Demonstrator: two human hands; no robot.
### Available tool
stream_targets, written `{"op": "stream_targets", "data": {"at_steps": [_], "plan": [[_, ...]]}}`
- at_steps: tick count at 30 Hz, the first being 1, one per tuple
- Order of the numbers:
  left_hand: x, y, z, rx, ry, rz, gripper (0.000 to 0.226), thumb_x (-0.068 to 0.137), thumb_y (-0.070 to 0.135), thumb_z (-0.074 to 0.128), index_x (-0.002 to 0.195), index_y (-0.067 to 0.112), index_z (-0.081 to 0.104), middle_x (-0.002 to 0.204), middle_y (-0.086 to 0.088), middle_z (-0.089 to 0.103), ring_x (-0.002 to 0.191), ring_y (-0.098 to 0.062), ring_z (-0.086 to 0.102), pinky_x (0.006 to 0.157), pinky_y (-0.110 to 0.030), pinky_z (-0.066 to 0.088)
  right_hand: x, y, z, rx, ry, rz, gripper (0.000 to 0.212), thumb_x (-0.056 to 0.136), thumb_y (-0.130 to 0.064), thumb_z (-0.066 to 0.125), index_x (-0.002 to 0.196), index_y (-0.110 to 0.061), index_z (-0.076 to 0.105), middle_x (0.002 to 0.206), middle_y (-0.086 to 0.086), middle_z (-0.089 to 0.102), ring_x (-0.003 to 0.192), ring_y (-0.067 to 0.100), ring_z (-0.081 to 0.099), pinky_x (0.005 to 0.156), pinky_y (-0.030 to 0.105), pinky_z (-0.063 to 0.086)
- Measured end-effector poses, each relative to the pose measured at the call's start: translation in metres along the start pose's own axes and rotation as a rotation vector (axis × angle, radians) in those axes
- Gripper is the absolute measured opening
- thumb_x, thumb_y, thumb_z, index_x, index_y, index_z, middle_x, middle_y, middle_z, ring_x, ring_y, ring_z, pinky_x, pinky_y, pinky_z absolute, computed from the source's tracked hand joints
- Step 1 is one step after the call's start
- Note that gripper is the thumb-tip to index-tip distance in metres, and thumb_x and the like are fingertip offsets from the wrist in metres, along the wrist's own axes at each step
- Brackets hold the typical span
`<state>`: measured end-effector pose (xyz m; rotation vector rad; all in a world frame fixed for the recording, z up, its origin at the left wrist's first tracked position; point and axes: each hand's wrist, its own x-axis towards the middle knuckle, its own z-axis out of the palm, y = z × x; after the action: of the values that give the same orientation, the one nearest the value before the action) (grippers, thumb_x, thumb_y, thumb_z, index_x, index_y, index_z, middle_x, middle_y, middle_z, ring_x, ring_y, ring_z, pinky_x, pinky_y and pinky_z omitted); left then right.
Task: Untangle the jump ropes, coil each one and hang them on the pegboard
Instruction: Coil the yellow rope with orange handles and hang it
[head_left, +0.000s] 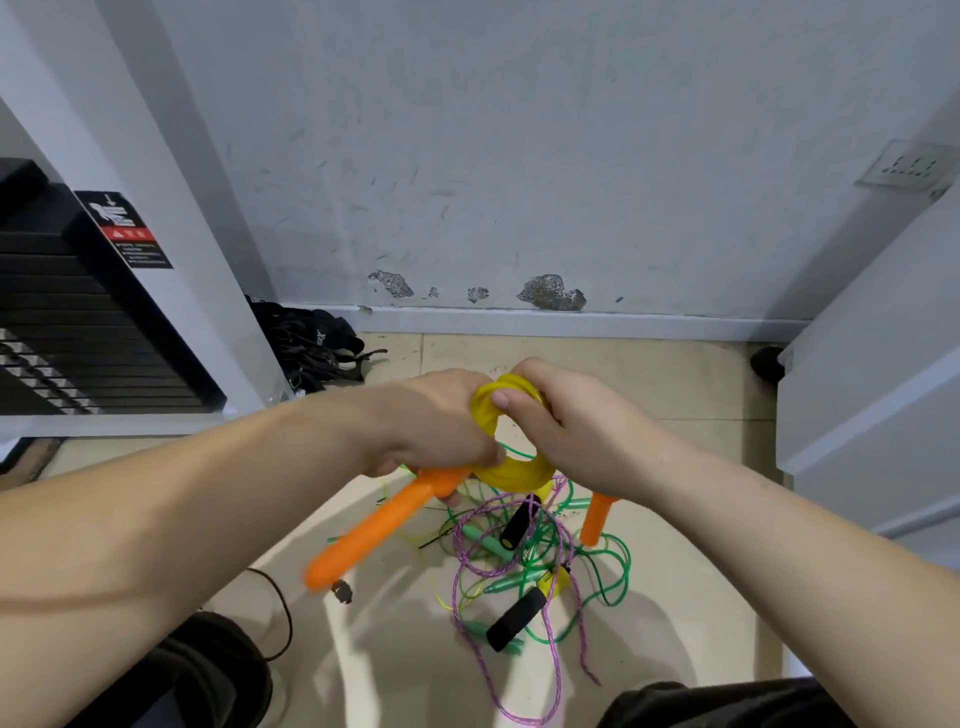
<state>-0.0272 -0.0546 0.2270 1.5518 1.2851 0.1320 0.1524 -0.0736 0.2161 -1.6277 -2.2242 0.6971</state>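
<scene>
Both hands are closed around the yellow jump rope (511, 473), which is held up above the floor. The left hand (431, 421) clasps one side of the coil together with the base of a long orange handle (374, 530). The right hand (576, 431) pinches the coil's top, thumb pressed over the loops, probably to stop the turns springing apart while the bundle is tidied. The second orange handle (597, 519) dangles below the right wrist. Lifting the coil clear seems meant to separate it from the tangle (530, 571) on the floor (701, 597), where green and purple cords and black foam handles (514, 618) lie knotted together. No pegboard is in view.
</scene>
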Motion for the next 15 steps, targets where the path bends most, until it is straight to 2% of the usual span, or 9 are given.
{"op": "stream_targets", "data": {"at_steps": [2, 4, 6, 8, 10, 12, 15], "plan": [[-0.002, -0.006, -0.005, 0.0, -0.131, 0.042, 0.025, 0.096, 0.005, 0.067, 0.117, 0.018, 0.061, 0.106, -0.013, 0.073, 0.095, -0.029, 0.077, 0.076, -0.042, 0.065, 0.001, 0.006, -0.006, -0.049, -0.043, 0.0, 0.027, 0.103, -0.055, 0.041, 0.086, -0.036, 0.048, 0.073, -0.011, 0.057, 0.074, 0.016, 0.056, 0.069, 0.039, 0.051], [-0.005, -0.008, -0.011, 0.046, -0.178, 0.159, 0.023, 0.099, 0.003, 0.062, 0.117, 0.018, 0.061, 0.101, -0.008, 0.076, 0.093, -0.018, 0.076, 0.077, -0.036, 0.06, 0.003, 0.012, -0.013, -0.007, -0.048, -0.008, 0.023, 0.104, -0.052, 0.043, 0.087, -0.038, 0.05, 0.074, -0.011, 0.059, 0.076, 0.013, 0.059, 0.072, 0.038, 0.052], [-0.006, -0.009, -0.016, 0.066, -0.172, 0.249, 0.023, 0.101, 0.001, 0.058, 0.118, 0.015, 0.06, 0.104, -0.012, 0.073, 0.093, -0.017, 0.074, 0.078, -0.036, 0.057, 0.003, 0.015, -0.019, 0.022, -0.042, -0.038, 0.019, 0.105, -0.047, 0.044, 0.095, -0.034, 0.054, 0.077, -0.009, 0.06, 0.076, 0.008, 0.06, 0.071, 0.033, 0.049], [-0.007, -0.009, -0.022, 0.026, -0.2, 0.287, 0.026, 0.103, 0.0, 0.055, 0.124, 0.015, 0.059, 0.109, -0.013, 0.07, 0.092, -0.017, 0.072, 0.079, -0.037, 0.055, 0.003, 0.016, -0.024, 0.064, -0.025, -0.051, 0.018, 0.107, -0.04, 0.045, 0.096, -0.03, 0.056, 0.074, -0.011, 0.057, 0.072, -0.001, 0.056, 0.065, 0.02, 0.042], [-0.009, -0.009, -0.023, -0.076, -0.227, 0.281, 0.034, 0.105, 0.0, 0.052, 0.13, 0.022, 0.059, 0.114, -0.002, 0.073, 0.093, -0.021, 0.07, 0.08, -0.039, 0.054, 0.002, 0.016, -0.026, 0.101, -0.009, -0.027, 0.018, 0.107, -0.039, 0.046, 0.093, -0.03, 0.055, 0.073, -0.012, 0.056, 0.069, -0.004, 0.055, 0.061, 0.014, 0.039], [-0.01, -0.009, -0.023, -0.221, -0.241, 0.251, 0.04, 0.104, -0.003, 0.052, 0.133, 0.022, 0.059, 0.118, 0.002, 0.074, 0.09, -0.026, 0.067, 0.077, -0.039, 0.051, 0.002, 0.015, -0.026, 0.144, -0.01, 0.016, 0.021, 0.106, -0.042, 0.046, 0.093, -0.029, 0.055, 0.078, -0.007, 0.063, 0.072, 0.001, 0.058, 0.066, 0.021, 0.045], [-0.008, -0.005, -0.021, -0.44, -0.24, 0.14, 0.04, 0.09, 0.004, 0.06, 0.13, 0.005, 0.059, 0.112, -0.009, 0.073, 0.07, -0.026, 0.064, 0.069, -0.035, 0.048, 0.002, 0.013, -0.023, 0.167, -0.008, 0.066, 0.031, 0.105, -0.048, 0.044, 0.096, -0.02, 0.055, 0.085, 0.001, 0.07, 0.076, 0.012, 0.062, 0.068, 0.029, 0.048]]}}
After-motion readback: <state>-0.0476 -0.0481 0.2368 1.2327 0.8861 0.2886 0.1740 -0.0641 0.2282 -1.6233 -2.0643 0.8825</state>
